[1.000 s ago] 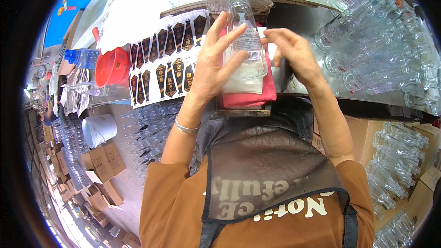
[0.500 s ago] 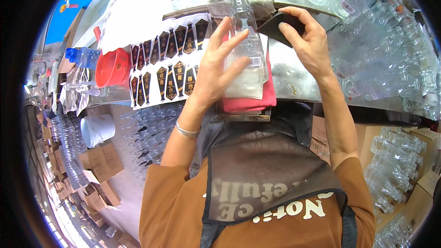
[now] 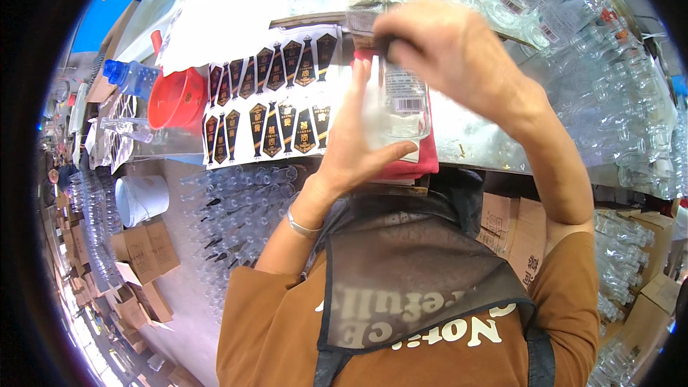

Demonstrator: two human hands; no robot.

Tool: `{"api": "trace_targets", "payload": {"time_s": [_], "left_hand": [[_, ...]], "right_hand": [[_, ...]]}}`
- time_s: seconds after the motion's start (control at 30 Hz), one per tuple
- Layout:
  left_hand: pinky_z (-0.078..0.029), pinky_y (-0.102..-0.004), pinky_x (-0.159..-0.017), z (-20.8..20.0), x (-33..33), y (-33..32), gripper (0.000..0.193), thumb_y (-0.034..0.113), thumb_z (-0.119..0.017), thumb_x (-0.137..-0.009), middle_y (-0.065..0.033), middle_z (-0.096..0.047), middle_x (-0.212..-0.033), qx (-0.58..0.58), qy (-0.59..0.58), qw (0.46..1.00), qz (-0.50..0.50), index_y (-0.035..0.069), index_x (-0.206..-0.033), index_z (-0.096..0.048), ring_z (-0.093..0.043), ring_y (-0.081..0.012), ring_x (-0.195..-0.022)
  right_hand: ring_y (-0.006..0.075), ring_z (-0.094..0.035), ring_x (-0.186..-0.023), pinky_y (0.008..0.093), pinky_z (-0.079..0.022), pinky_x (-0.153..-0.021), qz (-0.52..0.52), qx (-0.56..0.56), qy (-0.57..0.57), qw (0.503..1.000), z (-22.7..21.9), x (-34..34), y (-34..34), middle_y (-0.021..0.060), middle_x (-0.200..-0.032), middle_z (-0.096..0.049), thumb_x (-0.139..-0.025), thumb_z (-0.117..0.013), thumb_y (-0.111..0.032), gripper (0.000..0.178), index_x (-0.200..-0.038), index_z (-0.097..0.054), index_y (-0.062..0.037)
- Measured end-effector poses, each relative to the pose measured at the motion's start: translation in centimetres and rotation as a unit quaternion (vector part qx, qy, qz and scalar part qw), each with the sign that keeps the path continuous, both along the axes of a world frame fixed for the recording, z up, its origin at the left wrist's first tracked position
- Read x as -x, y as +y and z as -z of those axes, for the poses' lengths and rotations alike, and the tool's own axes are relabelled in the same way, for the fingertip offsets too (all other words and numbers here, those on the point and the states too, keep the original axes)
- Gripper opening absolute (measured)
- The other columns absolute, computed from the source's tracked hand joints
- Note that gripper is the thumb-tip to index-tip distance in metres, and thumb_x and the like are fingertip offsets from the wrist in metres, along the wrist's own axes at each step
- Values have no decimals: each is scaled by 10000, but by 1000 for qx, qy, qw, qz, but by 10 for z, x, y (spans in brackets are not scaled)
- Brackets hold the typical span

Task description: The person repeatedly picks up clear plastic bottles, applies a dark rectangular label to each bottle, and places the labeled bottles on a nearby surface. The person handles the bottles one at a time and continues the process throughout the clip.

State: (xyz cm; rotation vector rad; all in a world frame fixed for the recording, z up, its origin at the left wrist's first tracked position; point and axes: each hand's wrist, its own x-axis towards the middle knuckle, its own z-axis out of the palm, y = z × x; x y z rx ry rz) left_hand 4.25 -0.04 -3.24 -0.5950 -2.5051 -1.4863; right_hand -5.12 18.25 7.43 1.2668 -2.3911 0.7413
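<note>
A clear glass bottle (image 3: 407, 120) with a printed back label lies on a folded red cloth (image 3: 428, 156), its neck pointing away from me. My left hand (image 3: 350, 140) rests along the bottle's left side, fingers stretched out and thumb spread across near its base. Over the bottle's upper part is my right hand (image 3: 462, 61), smeared by motion, with the fingers closed on a dark flat pad (image 3: 385, 44). Most of the pad and the bottle's neck are hidden by that hand. Beyond it, a grey cloth-wrapped rest (image 3: 364, 18) is partly visible.
A sheet of black tie-shaped stickers (image 3: 276, 100) lies left of the bottle. Further left stand a red bucket (image 3: 172, 100) and a blue-capped bottle (image 3: 129, 77). Clear bottles (image 3: 595, 86) crowd the right and far side. A white bucket (image 3: 142, 201) and cartons (image 3: 147, 247) sit lower left.
My right hand has swung left with the dark pad, onto the bottle's upper part. My left hand has shifted from above the bottle to its left side, lower down.
</note>
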Motion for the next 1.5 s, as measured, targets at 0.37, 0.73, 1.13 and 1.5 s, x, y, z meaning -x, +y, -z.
{"api": "trace_targets", "payload": {"time_s": [0.37,0.73,1.13,1.5], "left_hand": [[-443,-407,-1077,0,-14,11,1306,180,-924,-680,-240,-436,-1494,-49,-34,997,-48,-32,-1581,-3,-530,-306,-1281],[-390,-400,-1133,7,-6,-10,1133,111,-869,-729,-205,-440,-1521,-93,-71,993,15,0,-1590,-141,-485,-296,-1356],[-424,-415,-1101,-2,-12,-6,1135,147,-888,-715,-254,-466,-1488,-33,-56,998,-19,-7,-1586,-177,-497,-301,-1353],[-400,-413,-1121,7,-10,2,1087,138,-868,-716,-256,-399,-1524,25,26,998,-52,-45,-1558,-206,-456,-346,-1384]], "right_hand": [[288,-668,-797,389,-546,-739,-91,-8,-42,995,24,-50,1,121,-835,-676,-788,-689,-134,160,-930,-673,-62],[206,-669,-850,309,-546,-757,45,180,-107,977,47,-22,38,94,-946,-698,-778,-722,19,218,-990,-691,-24],[247,-707,-870,330,-550,-772,107,162,-64,979,39,-7,36,150,-1001,-714,-877,-702,-94,236,-1084,-681,17],[272,-654,-859,374,-558,-707,-60,-1,-50,997,14,-39,0,78,-935,-685,-807,-705,-98,99,-878,-661,-45]]}}
